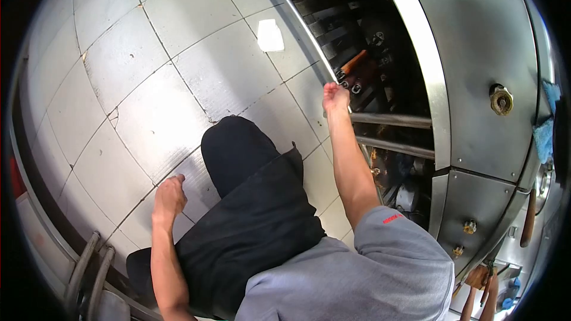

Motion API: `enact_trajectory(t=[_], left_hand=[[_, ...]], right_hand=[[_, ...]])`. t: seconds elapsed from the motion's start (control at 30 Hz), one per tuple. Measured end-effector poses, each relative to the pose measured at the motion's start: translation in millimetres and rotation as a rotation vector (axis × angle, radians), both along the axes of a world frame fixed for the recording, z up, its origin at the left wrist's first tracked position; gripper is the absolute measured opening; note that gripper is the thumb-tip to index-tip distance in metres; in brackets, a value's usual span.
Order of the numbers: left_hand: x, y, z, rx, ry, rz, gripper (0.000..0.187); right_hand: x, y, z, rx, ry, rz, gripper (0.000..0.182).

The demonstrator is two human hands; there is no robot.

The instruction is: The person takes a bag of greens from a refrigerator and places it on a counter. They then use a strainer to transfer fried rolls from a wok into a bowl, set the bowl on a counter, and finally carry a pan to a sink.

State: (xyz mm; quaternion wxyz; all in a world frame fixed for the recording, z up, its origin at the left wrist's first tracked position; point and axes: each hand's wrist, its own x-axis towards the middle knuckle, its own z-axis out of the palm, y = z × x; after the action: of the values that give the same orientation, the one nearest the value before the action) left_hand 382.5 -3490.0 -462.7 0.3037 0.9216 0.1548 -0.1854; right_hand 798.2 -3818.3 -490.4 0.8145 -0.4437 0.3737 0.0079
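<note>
My right hand is closed round the long thin metal rail that runs along the open side of a low, dark shelf. Just beyond those fingers, inside the shelf, lie an orange-brown handle and some small metal rings. My left hand hangs over the floor to the left of my bent knee. Its fingers are curled in, and nothing shows in them.
Grey floor tiles carry a white square piece. On the right stands a steel stove front with worn knobs. Two pipes cross under it. Another person's forearms show at lower right. Metal legs stand at lower left.
</note>
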Motion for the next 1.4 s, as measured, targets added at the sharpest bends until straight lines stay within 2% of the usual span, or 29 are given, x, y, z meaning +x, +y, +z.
enact_trajectory(t=[0.07,0.1,0.17,0.27,0.33,0.37,0.47,0.57,0.67,0.87,0.93,1.0,1.03,1.13,1.17,1.23,1.27,1.3,1.33,1.37,1.4], left_hand=[[-1.3,2.8,0.9,0.007,-0.012,0.005,0.022],[-1.5,3.5,1.4,0.009,-0.011,0.009,0.022],[-2.7,4.4,1.9,0.0,-0.025,0.016,0.022],[-6.9,8.7,0.6,-0.023,-0.069,0.031,0.02],[-8.9,9.8,0.0,-0.042,-0.103,0.055,0.02],[-8.2,11.7,1.8,-0.04,-0.098,0.055,0.02],[-8.4,15.3,8.3,-0.038,-0.093,0.057,0.021],[-8.9,18.3,15.0,-0.047,-0.092,0.061,0.023],[-8.4,22.4,20.8,-0.076,-0.048,0.065,0.025],[-0.4,20.2,17.6,-0.089,-0.1,0.087,0.026],[0.8,15.2,26.3,-0.059,-0.137,0.127,0.027],[2.3,8.7,58.7,-0.093,-0.232,0.22,0.027],[2.3,5.0,78.1,-0.108,-0.276,0.265,0.027],[-2.2,-7.2,135.2,-0.125,-0.274,0.434,0.026],[-3.5,-10.5,152.5,-0.156,-0.298,0.464,0.022],[-0.3,-13.8,206.7,-0.177,-0.281,0.441,0.02],[2.0,-17.2,235.9,-0.187,-0.27,0.421,0.018],[2.6,-23.8,262.0,-0.147,-0.37,0.405,0.014],[3.3,-26.8,286.2,-0.157,-0.333,0.348,0.013],[4.2,-30.4,309.6,-0.171,-0.301,0.281,0.012],[6.9,-34.6,334.3,-0.187,-0.273,0.204,0.011]], right_hand=[[-24.4,16.3,16.7,0.014,0.143,0.042,0.013],[-37.0,18.0,26.4,-0.135,0.097,0.179,0.011],[-56.5,21.1,44.8,-0.436,0.002,0.453,0.021],[-45.8,13.1,78.9,-1.651,-0.473,0.506,0.04],[-27.2,4.9,86.9,-2.071,-0.533,0.255,0.05],[-15.0,0.7,83.0,-2.003,-0.322,0.302,0.052],[46.8,-51.5,30.6,-1.641,0.151,0.636,0.05],[6.3,1.1,70.9,-1.53,0.235,0.639,0.045],[-4.3,14.4,73.6,-1.511,0.239,0.625,0.039],[-19.4,13.5,61.6,-1.374,0.239,0.608,0.04],[-22.3,6.9,63.7,-1.304,0.326,0.719,0.049],[-27.7,7.7,87.5,-1.267,0.401,0.809,0.053],[-32.1,6.2,102.1,-1.225,0.526,0.82,0.056],[-63.2,-28.1,115.2,-1.672,0.252,1.074,0.039],[-74.1,-48.9,116.6,-1.818,0.098,1.46,0.034],[-129.1,-59.3,169.4,-1.645,0.066,1.707,0.027],[-164.7,-77.4,177.0,-1.782,-0.104,1.713,0.026],[-191.7,-105.3,180.2,-1.549,0.005,1.763,0.027],[-224.0,-126.4,196.9,-1.557,-0.001,1.826,0.026],[-241.8,-133.4,240.8,-1.378,-0.01,2.047,0.026],[-273.4,-146.8,267.1,-1.282,0.123,1.892,0.028]])
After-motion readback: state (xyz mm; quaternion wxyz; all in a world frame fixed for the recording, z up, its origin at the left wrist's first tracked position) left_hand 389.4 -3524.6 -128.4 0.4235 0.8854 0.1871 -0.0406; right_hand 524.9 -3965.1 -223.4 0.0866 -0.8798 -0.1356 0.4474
